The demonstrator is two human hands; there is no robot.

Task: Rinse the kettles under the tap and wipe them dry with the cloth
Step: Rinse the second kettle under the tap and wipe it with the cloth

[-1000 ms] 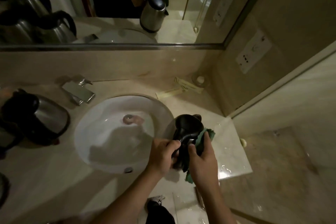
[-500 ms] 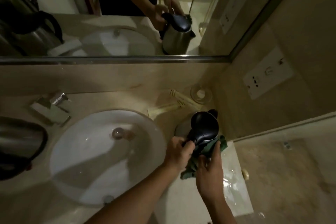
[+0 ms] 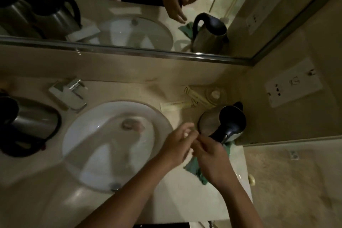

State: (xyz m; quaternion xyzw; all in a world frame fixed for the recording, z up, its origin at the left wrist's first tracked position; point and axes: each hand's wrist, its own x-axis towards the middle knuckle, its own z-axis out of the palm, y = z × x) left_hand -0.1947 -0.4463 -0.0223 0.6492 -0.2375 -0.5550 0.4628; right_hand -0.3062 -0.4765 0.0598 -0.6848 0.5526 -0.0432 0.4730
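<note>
Beige marble counter (image 3: 166, 207) wraps a white sink (image 3: 111, 144) below a wall mirror (image 3: 129, 15). Half a second ago both hands gripped the steel kettle (image 3: 222, 122) with the green cloth (image 3: 194, 167); now it stands upright right of the sink, near the corner, cloth lying beside and partly under it. Left hand (image 3: 177, 144) and right hand (image 3: 211, 161) hover together, loosely curled, holding nothing. This kettle looks wiped, so another comes next. Two more kettles (image 3: 31, 126) wait left of the tap (image 3: 68, 94). Sachets (image 3: 177, 105) and a glass dish (image 3: 215, 94) crowd the space behind the kettle
</note>
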